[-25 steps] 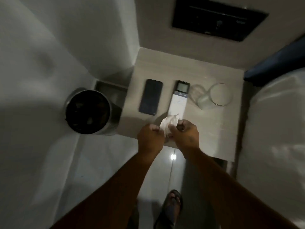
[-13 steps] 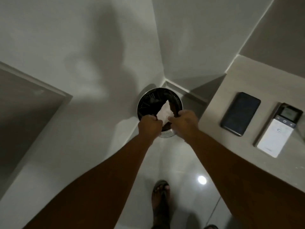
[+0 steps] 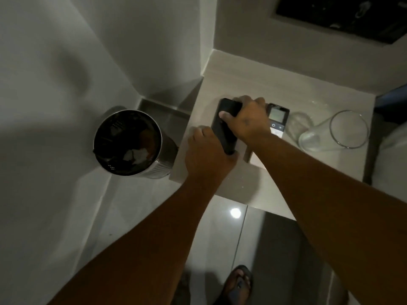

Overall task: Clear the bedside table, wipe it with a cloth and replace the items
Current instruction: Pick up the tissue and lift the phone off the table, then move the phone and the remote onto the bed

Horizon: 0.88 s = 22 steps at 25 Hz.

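A black phone lies on the pale bedside table. My right hand grips its far end, thumb on the screen. At its near end my left hand is curled around it. Partly hidden under my right wrist is a white remote with a lit screen. A clear glass lies on its side further right. The crumpled white tissue sits inside the bin.
A round metal bin with a dark liner stands on the floor against the table's left side, near the wall corner. A bed edge is at the right. My sandalled foot is on the glossy floor.
The tissue left my hands and now lies in the bin. Both hands moved right, from over the bin to the table, and took hold of the phone.
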Motion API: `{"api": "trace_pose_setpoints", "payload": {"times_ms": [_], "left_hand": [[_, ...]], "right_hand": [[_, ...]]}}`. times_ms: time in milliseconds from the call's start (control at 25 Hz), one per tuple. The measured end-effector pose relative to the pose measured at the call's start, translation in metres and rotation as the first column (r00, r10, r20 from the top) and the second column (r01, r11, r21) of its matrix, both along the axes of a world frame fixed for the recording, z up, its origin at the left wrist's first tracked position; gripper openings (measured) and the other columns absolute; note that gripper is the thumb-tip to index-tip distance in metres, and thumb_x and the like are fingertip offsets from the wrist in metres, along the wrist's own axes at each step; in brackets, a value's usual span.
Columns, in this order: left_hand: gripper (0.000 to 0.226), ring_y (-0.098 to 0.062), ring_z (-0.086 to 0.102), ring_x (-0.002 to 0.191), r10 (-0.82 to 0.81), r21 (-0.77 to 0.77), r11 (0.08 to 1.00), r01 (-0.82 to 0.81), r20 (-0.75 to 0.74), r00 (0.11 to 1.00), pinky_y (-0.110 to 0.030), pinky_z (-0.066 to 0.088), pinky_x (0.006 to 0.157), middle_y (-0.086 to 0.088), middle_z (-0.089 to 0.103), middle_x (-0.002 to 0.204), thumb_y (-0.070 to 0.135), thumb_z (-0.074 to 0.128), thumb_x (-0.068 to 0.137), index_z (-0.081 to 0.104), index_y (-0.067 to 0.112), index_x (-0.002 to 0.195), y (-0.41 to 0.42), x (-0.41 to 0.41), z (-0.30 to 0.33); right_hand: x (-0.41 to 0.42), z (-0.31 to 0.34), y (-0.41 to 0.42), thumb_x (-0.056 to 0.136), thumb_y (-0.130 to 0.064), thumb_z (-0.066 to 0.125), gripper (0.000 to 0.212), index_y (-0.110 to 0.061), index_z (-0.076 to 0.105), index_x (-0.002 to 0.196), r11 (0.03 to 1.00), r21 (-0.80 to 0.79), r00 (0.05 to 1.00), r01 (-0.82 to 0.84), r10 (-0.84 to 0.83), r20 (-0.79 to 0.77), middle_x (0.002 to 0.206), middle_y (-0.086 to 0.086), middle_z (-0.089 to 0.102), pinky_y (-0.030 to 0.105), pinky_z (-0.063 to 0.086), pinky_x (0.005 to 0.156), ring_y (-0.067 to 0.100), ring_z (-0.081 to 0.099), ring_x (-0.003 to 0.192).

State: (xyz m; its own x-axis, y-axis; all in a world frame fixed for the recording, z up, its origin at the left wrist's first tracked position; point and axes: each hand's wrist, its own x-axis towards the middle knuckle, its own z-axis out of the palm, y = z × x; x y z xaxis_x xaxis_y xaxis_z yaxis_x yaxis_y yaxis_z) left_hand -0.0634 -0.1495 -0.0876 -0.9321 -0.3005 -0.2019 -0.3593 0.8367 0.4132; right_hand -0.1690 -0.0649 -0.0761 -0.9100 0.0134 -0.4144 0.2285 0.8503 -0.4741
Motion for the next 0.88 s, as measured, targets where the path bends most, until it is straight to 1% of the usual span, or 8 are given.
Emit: {"api": "trace_pose_setpoints", "payload": {"times_ms": [120, 200, 360, 480, 600, 680, 760, 880], "left_hand": [[0.069, -0.023, 0.059, 0.109, -0.022, -0.003, 1.0, 0.022, 0.046, 0.999, -0.038, 0.049, 0.1, -0.01, 0.061, 0.12, 0.057, 0.067, 0.082, 0.05, 0.009, 0.128, -0.002, -0.005, -0.003], [0.066, -0.025, 0.06, 0.107, -0.024, -0.034, 0.999, 0.026, 0.04, 0.999, -0.04, 0.051, 0.097, -0.011, 0.063, 0.114, 0.053, 0.073, 0.076, 0.053, 0.01, 0.123, -0.005, 0.009, 0.005], [0.072, -0.027, 0.058, 0.103, -0.04, 0.019, 0.999, 0.04, 0.018, 0.999, -0.042, 0.053, 0.089, -0.011, 0.061, 0.11, 0.049, 0.083, 0.064, 0.055, 0.009, 0.117, 0.006, 0.051, 0.035], [0.077, -0.026, 0.055, 0.108, -0.152, 0.098, 0.983, 0.152, -0.009, 0.988, -0.036, 0.051, 0.084, -0.009, 0.059, 0.115, 0.047, 0.086, 0.061, 0.055, 0.012, 0.122, 0.056, 0.068, 0.074], [0.077, -0.028, 0.056, 0.107, -0.379, 0.171, 0.904, 0.391, -0.102, 0.92, -0.035, 0.05, 0.083, -0.009, 0.061, 0.113, 0.052, 0.077, 0.057, 0.06, 0.01, 0.119, 0.139, 0.072, 0.118], [0.083, -0.029, 0.055, 0.109, -0.507, 0.175, 0.825, 0.538, -0.193, 0.84, -0.033, 0.048, 0.086, -0.009, 0.06, 0.115, 0.054, 0.072, 0.054, 0.061, 0.01, 0.123, 0.204, 0.078, 0.144], [0.081, -0.032, 0.055, 0.11, -0.623, 0.182, 0.717, 0.673, -0.265, 0.736, -0.037, 0.048, 0.09, -0.01, 0.06, 0.116, 0.051, 0.076, 0.054, 0.063, 0.011, 0.123, 0.275, 0.085, 0.167], [0.082, -0.029, 0.053, 0.114, -0.778, 0.211, 0.545, 0.812, -0.233, 0.583, -0.037, 0.047, 0.093, -0.009, 0.059, 0.119, 0.056, 0.08, 0.057, 0.062, 0.013, 0.125, 0.368, 0.084, 0.185]], "right_hand": [[0.005, 0.0, 0.001, 0.085, -0.044, 0.077, 0.061, -0.022, 0.052, 0.136, 0.997, -0.052, 0.998, 0.052, -0.051, 0.033, 0.137, 0.012, 0.04, 0.047, 0.053, 0.092, 0.035, 0.059, 0.111], [0.022, 0.006, 0.003, 0.085, -0.043, 0.077, 0.06, -0.02, 0.053, 0.135, 0.99, -0.098, 0.992, 0.101, -0.093, 0.086, 0.138, 0.014, 0.041, 0.047, 0.054, 0.097, 0.036, 0.06, 0.112], [0.074, 0.034, 0.03, 0.086, -0.046, 0.076, 0.058, -0.017, 0.054, 0.131, 0.967, -0.173, 0.982, 0.188, -0.181, 0.057, 0.132, 0.014, 0.045, 0.04, 0.053, 0.093, 0.033, 0.063, 0.105], [0.111, 0.075, 0.095, 0.084, -0.047, 0.077, 0.061, -0.017, 0.051, 0.129, 0.89, -0.259, 0.924, 0.376, -0.381, 0.034, 0.124, 0.008, 0.042, 0.032, 0.055, 0.083, 0.026, 0.059, 0.095], [0.156, 0.122, 0.196, 0.081, -0.051, 0.078, 0.06, -0.019, 0.052, 0.125, 0.779, -0.307, 0.79, 0.547, -0.602, -0.118, 0.113, 0.001, 0.044, 0.009, 0.04, 0.07, 0.016, 0.053, 0.092], [0.19, 0.149, 0.268, 0.077, -0.054, 0.078, 0.06, -0.018, 0.056, 0.119, 0.693, -0.304, 0.645, 0.654, -0.72, -0.256, 0.107, 0.002, 0.056, 0.007, 0.041, 0.063, 0.017, 0.059, 0.093], [0.222, 0.172, 0.338, 0.073, -0.059, 0.077, 0.061, -0.018, 0.058, 0.115, 0.576, -0.282, 0.474, 0.767, -0.806, -0.354, 0.105, 0.007, 0.065, 0.009, 0.044, 0.061, 0.018, 0.066, 0.088], [0.253, 0.185, 0.424, 0.071, -0.065, 0.073, 0.058, -0.024, 0.054, 0.107, 0.431, -0.238, 0.337, 0.87, -0.873, -0.352, 0.11, 0.005, 0.066, 0.008, 0.039, 0.058, 0.013, 0.064, 0.087]]}}
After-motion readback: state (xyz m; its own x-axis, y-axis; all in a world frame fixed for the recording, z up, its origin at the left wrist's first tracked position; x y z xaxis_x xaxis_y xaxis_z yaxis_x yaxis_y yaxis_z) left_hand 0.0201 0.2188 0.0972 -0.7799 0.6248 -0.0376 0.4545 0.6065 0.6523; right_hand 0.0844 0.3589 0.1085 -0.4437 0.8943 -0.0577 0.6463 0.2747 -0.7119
